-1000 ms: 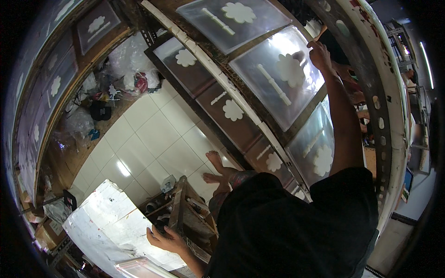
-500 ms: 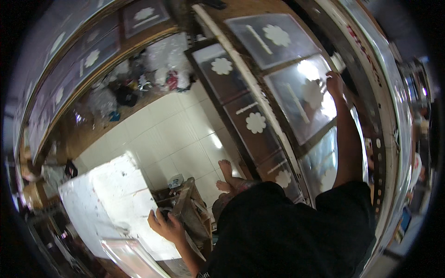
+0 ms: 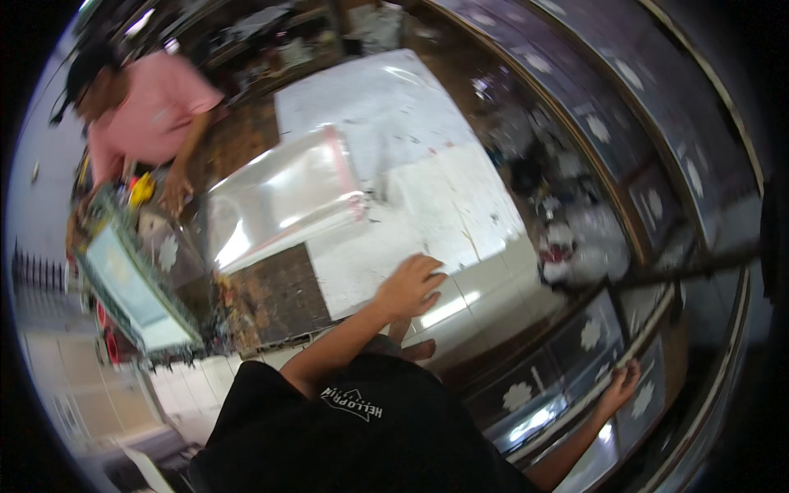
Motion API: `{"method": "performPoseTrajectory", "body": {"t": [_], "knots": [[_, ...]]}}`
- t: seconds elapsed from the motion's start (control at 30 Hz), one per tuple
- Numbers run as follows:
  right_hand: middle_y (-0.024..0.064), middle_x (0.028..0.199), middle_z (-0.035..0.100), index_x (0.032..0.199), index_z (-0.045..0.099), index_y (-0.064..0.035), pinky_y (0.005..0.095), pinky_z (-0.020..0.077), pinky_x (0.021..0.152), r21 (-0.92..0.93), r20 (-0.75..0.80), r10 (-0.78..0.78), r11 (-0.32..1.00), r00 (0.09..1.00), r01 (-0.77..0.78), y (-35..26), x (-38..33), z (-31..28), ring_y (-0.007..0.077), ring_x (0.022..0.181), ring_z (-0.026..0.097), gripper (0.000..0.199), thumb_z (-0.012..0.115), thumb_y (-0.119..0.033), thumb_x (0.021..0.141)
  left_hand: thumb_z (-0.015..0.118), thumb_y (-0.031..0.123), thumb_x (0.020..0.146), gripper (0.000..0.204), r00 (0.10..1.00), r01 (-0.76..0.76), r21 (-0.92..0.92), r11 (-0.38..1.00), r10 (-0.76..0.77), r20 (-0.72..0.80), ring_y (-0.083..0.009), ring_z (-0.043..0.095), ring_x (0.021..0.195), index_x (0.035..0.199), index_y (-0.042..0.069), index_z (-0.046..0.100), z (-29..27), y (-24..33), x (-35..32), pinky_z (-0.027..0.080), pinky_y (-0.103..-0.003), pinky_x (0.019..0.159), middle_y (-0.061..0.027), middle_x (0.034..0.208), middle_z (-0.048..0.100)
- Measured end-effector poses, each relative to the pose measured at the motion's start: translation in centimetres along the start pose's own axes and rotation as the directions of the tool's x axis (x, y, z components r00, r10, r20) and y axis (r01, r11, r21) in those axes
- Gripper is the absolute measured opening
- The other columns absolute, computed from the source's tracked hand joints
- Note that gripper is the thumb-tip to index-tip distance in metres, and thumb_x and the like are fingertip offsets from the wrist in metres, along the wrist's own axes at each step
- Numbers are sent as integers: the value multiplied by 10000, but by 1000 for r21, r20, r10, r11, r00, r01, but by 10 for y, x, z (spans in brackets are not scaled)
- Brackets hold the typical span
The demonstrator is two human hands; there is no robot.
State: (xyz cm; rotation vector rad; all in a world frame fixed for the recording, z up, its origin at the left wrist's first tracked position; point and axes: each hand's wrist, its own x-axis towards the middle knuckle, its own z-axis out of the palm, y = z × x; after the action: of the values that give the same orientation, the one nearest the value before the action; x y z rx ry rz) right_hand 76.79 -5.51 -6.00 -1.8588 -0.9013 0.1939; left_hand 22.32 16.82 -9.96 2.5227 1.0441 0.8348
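My left hand [image 3: 411, 287] is open, its fingers spread above the near edge of a white board [image 3: 444, 197] on the worktable, holding nothing. On that board's left part lies a stack of transparent plastic bags [image 3: 283, 193] with a reddish edge strip. My right hand [image 3: 620, 388] is low on the right, beside the pale rail [image 3: 559, 415] of a rack. Its fingers are loosely bent and somewhat blurred, with nothing visible in them. Transparent sheets printed with a white flower shape, such as one sheet [image 3: 643, 401] beside this hand, lie on the rack.
At the left, a co-worker in a pink shirt [image 3: 160, 107] bends over a printing screen frame [image 3: 136, 275] with a rough green edge. Crumpled plastic [image 3: 588, 242] and other litter lie beyond the board. A long shelf [image 3: 608, 135] at upper right carries more flower-printed sheets.
My view has swung left, bringing the worktable and co-worker into sight. My right hand has left the sheet it was touching at its edge. My left hand stays open near the board.
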Motion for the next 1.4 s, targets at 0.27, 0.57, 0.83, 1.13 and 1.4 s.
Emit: {"method": "performPoseTrajectory", "body": {"t": [0.27, 0.57, 0.83, 1.13, 1.4], "knots": [[80, 1096, 630, 1191, 598, -5, 315, 538, 841, 278, 496, -56, 956, 867, -97, -97, -11, 197, 172, 911, 644, 220, 547, -131, 1018, 691, 121, 828, 294, 966, 116, -187, 975, -155, -207, -346, 563, 1160, 1105, 38, 643, -5, 2, -35, 466, -432, 1002, -153, 1232, 598], [83, 1110, 646, 1199, 596, 12, 310, 524, 823, 298, 755, -156, 947, 637, -121, -166, -58, 296, 180, 926, 661, 233, 542, -108, 1008, 731, 203, 811, 560, 842, 442, 111, 890, -369, -393, -410, 464, 1292, 1313, 24, 559, -134, 17, -104, 369, -532, 1096, -229, 1361, 508], [89, 1113, 655, 1194, 603, 18, 317, 523, 860, 259, 834, -117, 946, 539, -196, -171, -109, 302, 183, 939, 661, 240, 546, -125, 1009, 695, 162, 808, 625, 799, 561, 691, 456, -516, -309, -385, 425, 1335, 1379, 0, 497, -156, -63, -121, 251, -594, 1166, -191, 1434, 476], [99, 1255, 614, 1299, 550, -12, 344, 523, 913, 252, 878, 27, 823, 477, -510, -182, -151, 280, 218, 1079, 645, 326, 576, -128, 995, 568, 136, 904, 416, 895, 438, 531, 725, -406, -185, -366, 448, 1335, 1278, -46, 574, -133, -34, -75, 248, -608, 1151, -183, 1416, 526], [72, 1289, 589, 1351, 565, -68, 349, 476, 1014, 357, 915, -132, 705, 380, -613, -260, -137, 301, 183, 1176, 561, 400, 616, -253, 1000, 571, 118, 913, 431, 975, 52, 353, 934, -125, 185, -421, 423, 1360, 1293, -83, 551, -62, 63, -3, 223, -648, 1147, -232, 1415, 512]]}}
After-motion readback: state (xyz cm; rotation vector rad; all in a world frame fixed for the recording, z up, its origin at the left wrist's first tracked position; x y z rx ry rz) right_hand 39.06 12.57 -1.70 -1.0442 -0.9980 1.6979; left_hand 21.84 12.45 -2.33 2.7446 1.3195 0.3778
